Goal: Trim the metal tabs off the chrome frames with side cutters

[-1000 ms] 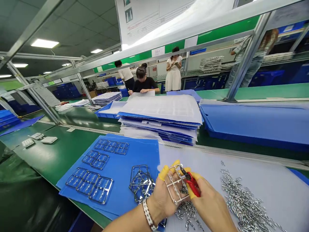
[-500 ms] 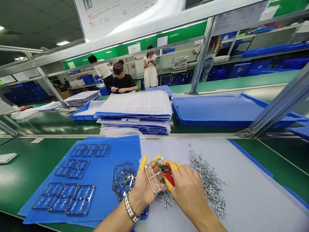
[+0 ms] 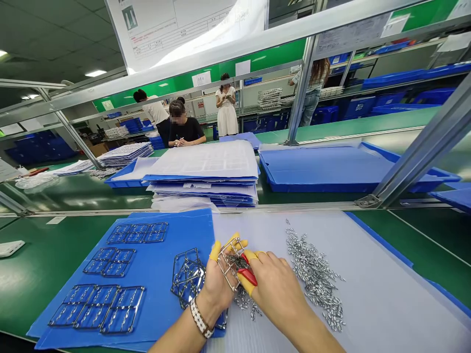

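My left hand (image 3: 217,282), with yellow finger covers and a bracelet on the wrist, holds a small silver metal frame (image 3: 234,288) up at a tilt. My right hand (image 3: 274,279), also in yellow finger covers, grips red-handled pliers (image 3: 247,275). The jaws of the pliers are at the frame's inner bars, where twisted metal pieces show; exactly what they pinch is too small to tell. Left of my hands lies a jumbled heap of metal frames (image 3: 188,274) on the blue sheet (image 3: 154,264). A pile of small twisted metal pieces (image 3: 316,274) spreads to the right on a whitish sheet (image 3: 375,284).
Rows of frames (image 3: 96,308) lie on the blue sheet at left. Beyond the bench edge stand a stack of sheets (image 3: 206,162) and a blue tray (image 3: 320,169). A slanted metal post (image 3: 415,152) rises at right. Several people are in the background.
My right hand and the pliers have moved slightly left, further into the frame. The frame has turned in my left hand and shows narrower. The view has shifted a little.
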`<state>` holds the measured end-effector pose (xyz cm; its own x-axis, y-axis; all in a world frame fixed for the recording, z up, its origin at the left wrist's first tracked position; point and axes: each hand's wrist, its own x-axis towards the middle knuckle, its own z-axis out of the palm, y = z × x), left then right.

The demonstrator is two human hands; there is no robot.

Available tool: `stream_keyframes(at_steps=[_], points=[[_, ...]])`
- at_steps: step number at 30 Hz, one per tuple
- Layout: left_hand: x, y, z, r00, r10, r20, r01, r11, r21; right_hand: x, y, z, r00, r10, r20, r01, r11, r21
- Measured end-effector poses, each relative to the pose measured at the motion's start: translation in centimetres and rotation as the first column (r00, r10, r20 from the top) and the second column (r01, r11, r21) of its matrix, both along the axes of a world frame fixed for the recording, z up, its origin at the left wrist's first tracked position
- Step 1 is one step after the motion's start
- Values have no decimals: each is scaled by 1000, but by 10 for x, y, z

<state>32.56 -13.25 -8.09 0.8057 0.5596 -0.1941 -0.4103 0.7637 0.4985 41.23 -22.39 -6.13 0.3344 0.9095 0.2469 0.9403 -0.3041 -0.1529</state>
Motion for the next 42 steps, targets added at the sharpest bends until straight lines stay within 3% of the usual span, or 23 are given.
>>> stream_keyframes(at_steps=[12,18,24,28,34,42], points=[[0,-1,-8,993,40,-114,-24,990,137,0,-1,13,997,8,-78,-17,993,-116],[-2,-1,-18,977,156,-146,-98,935,342,0,-2,25,999,5,-44,-11,988,-156],[-2,2,-23,972,171,-164,-94,914,396,0,-1,30,999,15,-34,-20,985,-170],[-2,1,-20,971,151,-185,-78,934,350,-4,-1,26,1000,-1,-6,0,987,-158],[-4,-4,-12,983,30,-184,11,976,219,4,-13,22,999,-22,28,26,992,-120],[-4,-4,0,993,-107,-56,108,994,27,20,-10,21,995,-97,32,101,985,-139]])
